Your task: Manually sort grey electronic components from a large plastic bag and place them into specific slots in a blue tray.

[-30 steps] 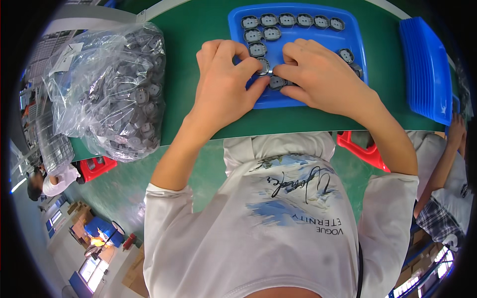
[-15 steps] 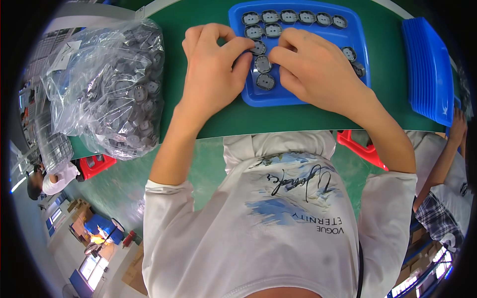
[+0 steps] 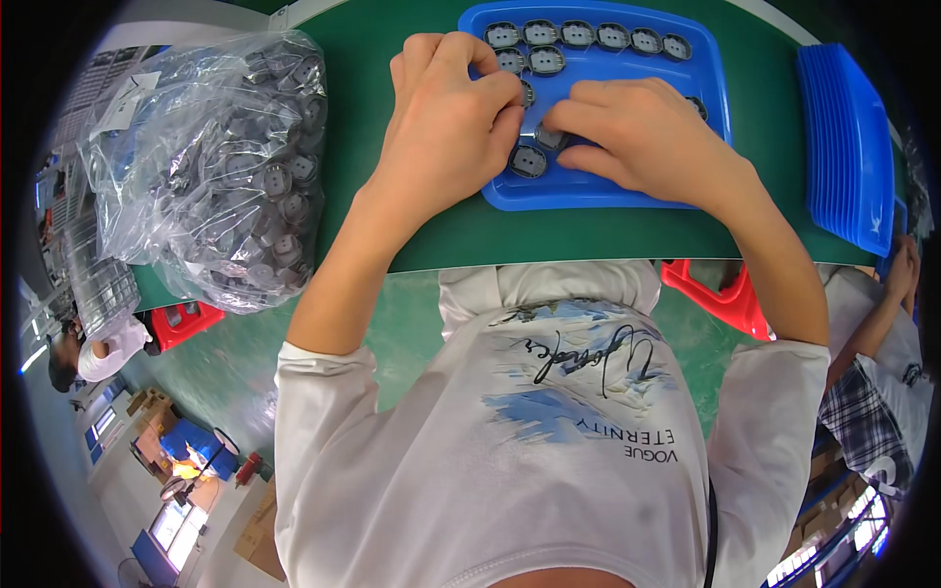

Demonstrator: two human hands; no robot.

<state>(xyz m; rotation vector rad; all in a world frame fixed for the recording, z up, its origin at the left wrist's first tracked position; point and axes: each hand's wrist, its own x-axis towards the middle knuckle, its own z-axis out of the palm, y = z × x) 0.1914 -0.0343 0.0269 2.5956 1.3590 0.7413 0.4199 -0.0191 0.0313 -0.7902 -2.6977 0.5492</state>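
Several rounded grey plastic parts with dark rims and small holes lie in a blue tray (image 3: 627, 191). A row of them (image 3: 576, 35) runs along its far edge, and more are at its left side. My right hand (image 3: 652, 137) is over the middle of the tray, its thumb and fingers closed on a tilted grey part (image 3: 550, 138). Over the tray's left edge, my left hand (image 3: 441, 122) has thumb and forefinger curled together next to another grey part (image 3: 528, 94). Whatever is between those fingertips is hidden. One part (image 3: 527, 161) lies nearest me.
On the left of the green table (image 3: 392, 250) stands a clear plastic bag (image 3: 211, 176) full of similar grey parts. A stack of blue trays (image 3: 845, 147) is at the right edge. Beyond it, another person's hand (image 3: 904, 269) shows. Red stools are below the table.
My left hand has shifted right and slightly nearer, covering more of the left column. The part beside my right fingertips has moved right and is now tilted in their grip.
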